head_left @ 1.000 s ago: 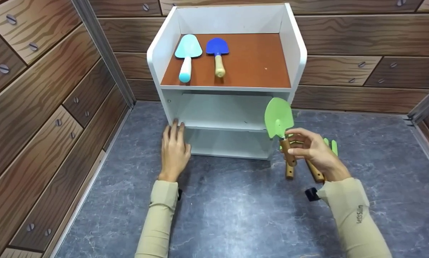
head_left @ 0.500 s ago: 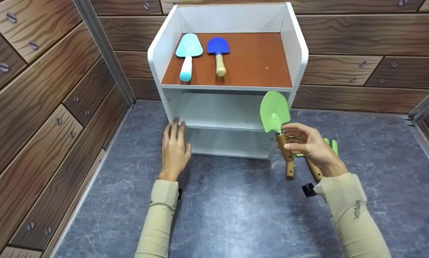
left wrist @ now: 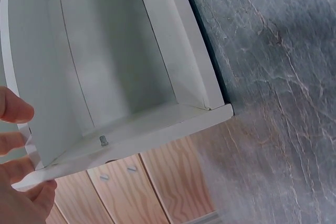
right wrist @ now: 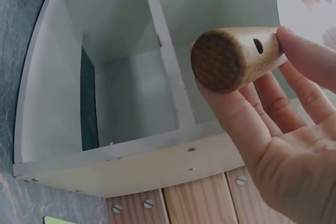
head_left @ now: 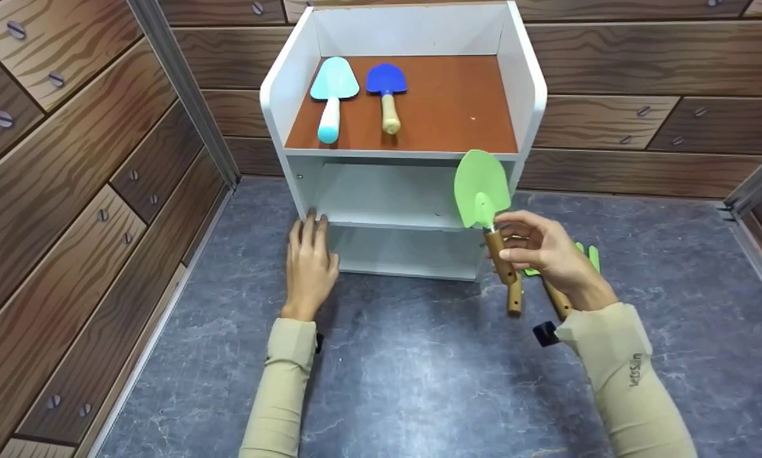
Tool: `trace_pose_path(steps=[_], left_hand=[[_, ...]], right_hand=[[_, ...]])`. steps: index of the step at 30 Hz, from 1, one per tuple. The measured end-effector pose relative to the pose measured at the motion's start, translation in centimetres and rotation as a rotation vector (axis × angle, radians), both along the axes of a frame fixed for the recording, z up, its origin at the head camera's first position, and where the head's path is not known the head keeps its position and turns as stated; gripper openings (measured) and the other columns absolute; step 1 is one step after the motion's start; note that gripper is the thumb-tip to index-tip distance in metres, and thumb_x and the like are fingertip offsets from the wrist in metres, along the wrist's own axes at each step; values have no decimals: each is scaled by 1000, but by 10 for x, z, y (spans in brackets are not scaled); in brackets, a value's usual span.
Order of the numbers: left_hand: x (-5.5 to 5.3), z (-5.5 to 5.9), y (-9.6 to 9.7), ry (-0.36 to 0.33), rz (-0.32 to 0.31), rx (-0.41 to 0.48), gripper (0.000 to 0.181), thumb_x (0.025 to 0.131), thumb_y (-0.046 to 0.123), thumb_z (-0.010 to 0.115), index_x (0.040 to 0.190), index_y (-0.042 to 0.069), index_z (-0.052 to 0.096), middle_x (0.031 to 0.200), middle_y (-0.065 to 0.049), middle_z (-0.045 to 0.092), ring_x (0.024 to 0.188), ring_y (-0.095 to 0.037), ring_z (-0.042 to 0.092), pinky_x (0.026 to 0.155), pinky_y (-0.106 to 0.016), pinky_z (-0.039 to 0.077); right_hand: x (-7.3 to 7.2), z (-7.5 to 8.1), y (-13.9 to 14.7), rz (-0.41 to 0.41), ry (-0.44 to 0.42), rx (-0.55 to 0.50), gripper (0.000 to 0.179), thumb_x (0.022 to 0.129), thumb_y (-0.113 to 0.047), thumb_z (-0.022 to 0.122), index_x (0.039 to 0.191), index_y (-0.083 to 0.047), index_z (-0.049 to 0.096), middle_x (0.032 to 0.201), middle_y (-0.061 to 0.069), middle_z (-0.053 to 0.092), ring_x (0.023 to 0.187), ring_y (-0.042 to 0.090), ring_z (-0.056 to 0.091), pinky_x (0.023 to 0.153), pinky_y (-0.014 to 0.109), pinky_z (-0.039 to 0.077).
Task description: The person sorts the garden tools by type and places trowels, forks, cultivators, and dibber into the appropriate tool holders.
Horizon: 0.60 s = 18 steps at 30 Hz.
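My right hand (head_left: 551,257) pinches a green trowel (head_left: 481,184) by its wooden handle, blade pointing up, in front of the shelf unit's right side. In the right wrist view the handle's butt end (right wrist: 218,60) faces the camera, thumb on one side and fingers on the other. My left hand (head_left: 309,267) rests with fairly straight fingers against the front left edge of the white shelf unit (head_left: 401,154). In the left wrist view its fingertips (left wrist: 16,108) touch the shelf board and side panel near their corner.
On the brown top lie a turquoise trowel (head_left: 334,79) with a white handle and a blue shovel (head_left: 386,79). Below my right hand, a wooden handle (head_left: 514,300) and a green fork-like tool (head_left: 593,257) lie on the grey floor. Wood-patterned walls (head_left: 648,60) enclose the space.
My right hand has lifted the green trowel and shifted it left, closer to the shelf unit. My left hand stays at the unit's left edge.
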<state>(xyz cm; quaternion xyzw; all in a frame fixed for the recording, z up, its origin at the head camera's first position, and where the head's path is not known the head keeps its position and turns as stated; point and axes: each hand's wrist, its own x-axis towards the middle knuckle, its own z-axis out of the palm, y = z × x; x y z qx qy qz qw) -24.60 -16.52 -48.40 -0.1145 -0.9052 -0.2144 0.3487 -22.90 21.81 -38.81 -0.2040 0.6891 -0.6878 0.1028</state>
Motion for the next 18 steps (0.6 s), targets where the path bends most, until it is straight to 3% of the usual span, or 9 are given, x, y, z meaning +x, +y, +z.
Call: trace_pose_path(steps=[18], left_hand=[[1, 2, 0, -4, 9, -27, 62, 81, -1, 69, 141, -9, 51, 148, -28, 45, 129, -52, 43, 113, -57, 36]], right_hand=[[0, 30, -22, -64, -9, 64, 45, 92, 9, 64, 136, 1, 56, 109, 6, 67, 91, 21, 72, 69, 31, 62]])
